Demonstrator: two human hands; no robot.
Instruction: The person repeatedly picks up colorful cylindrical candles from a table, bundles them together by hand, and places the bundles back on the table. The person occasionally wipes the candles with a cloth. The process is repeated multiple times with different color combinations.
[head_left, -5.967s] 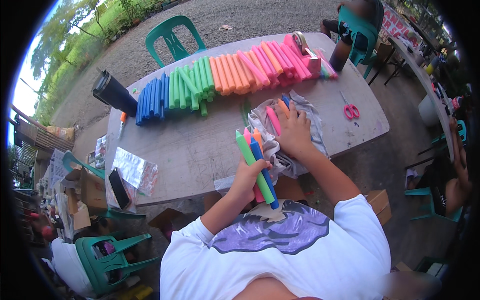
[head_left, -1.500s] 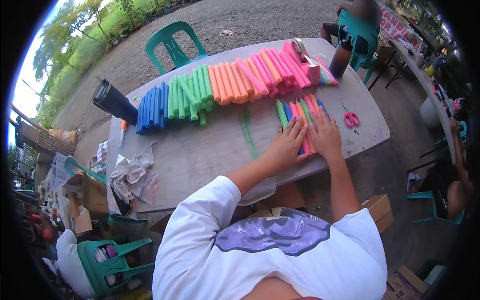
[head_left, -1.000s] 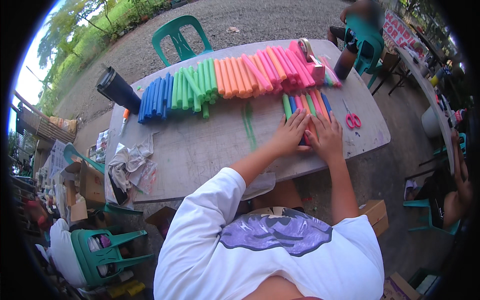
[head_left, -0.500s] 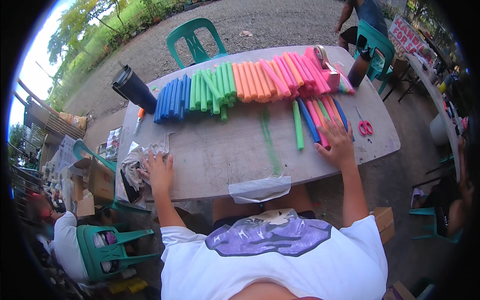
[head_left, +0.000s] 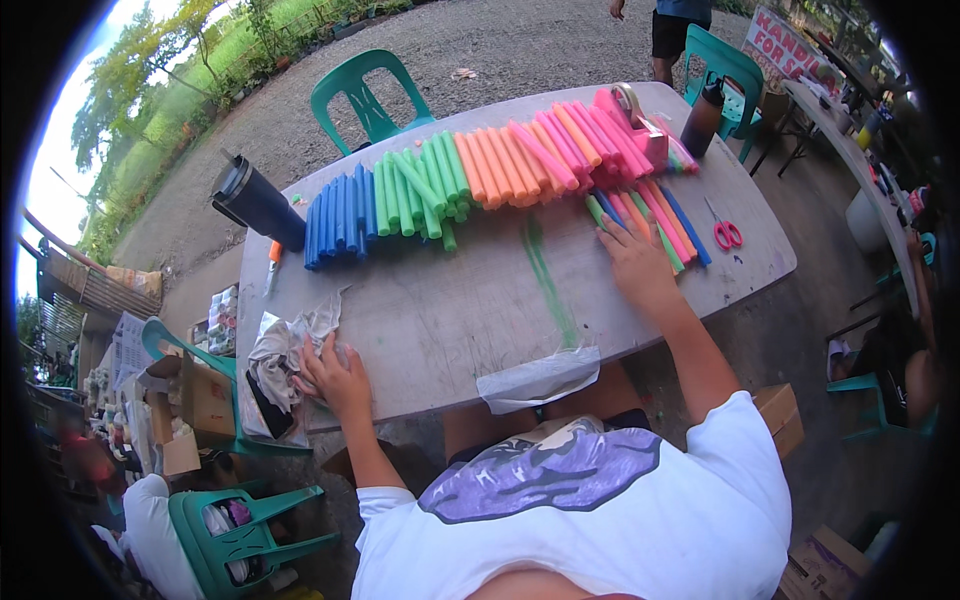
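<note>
My right hand [head_left: 642, 265] lies with its fingers stretched over the left side of a small row of mixed-colour candles [head_left: 672, 222], holding none of them. Its fingers partly hide the green and blue ones there. Fingers apart, my left hand [head_left: 338, 380] rests on the table beside a crumpled grey rag [head_left: 288, 348]. Beyond both hands runs a long pile of candles sorted by colour: blue [head_left: 340, 215], green [head_left: 408, 195], orange [head_left: 498, 165] and pink [head_left: 612, 145]. Red-handled scissors [head_left: 727, 234] lie to the right of the small row.
A dark tumbler [head_left: 258, 205] and an orange-handled knife [head_left: 274, 254] are at the table's left. A pink tape dispenser [head_left: 653, 150] and a dark bottle [head_left: 703, 122] stand back right. A white sheet [head_left: 540, 380] hangs over the near edge. Beyond is a green chair [head_left: 370, 95].
My right hand has shifted left and away from me. The green candle that lay apart is now close against the small row. A person in the background has moved left.
</note>
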